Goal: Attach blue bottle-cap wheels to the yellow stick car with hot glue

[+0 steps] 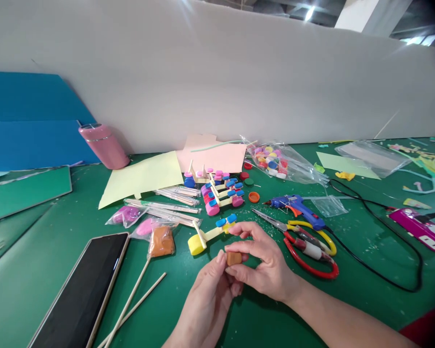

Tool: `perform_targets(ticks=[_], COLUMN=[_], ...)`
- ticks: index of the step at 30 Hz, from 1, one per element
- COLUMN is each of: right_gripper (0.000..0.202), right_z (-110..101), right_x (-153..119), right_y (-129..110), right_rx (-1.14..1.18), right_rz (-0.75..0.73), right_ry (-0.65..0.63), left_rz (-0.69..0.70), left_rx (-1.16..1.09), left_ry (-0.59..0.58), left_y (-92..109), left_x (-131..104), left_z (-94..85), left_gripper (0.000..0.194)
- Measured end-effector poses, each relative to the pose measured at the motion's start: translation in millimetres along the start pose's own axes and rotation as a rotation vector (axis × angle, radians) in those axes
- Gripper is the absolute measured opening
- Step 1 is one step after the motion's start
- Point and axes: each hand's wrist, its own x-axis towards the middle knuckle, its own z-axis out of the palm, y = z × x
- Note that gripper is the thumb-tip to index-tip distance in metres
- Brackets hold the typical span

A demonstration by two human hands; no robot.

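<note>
A small brown lump of clay [234,259] is pinched between my two hands. My left hand [212,290] has its thumb against the lump's left side, the other fingers curled beneath. My right hand [263,261] grips it from above and below with forefinger and thumb. Just behind the hands lies a small yellow model [203,239] with a stick and blue pieces on it. Farther back stand several similar pink and blue models [223,195]. A wrapped brown clay block [162,241] rests to the left, over the end of a thin stick [130,299].
Scissors [311,241] and a blue glue gun [297,208] lie right, with a black cable [380,280]. Bagged bottle caps [271,162] sit behind. At left are a phone [83,290], a pink bottle [105,145] and yellow paper [145,176].
</note>
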Motion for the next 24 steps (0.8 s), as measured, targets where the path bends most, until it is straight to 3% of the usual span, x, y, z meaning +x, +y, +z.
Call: perform_targets(ticks=[24], right_gripper=[0.021], right_z=[0.9], right_x=[-0.2], right_y=[0.2], right_rx=[0.002], right_rz=[0.013], right_ry=[-0.014], left_rz=[-0.005], left_rx=[-0.007], left_ry=[-0.012], left_y=[2.4], left_x=[2.7], left_z=[0.7], left_gripper=[0.017])
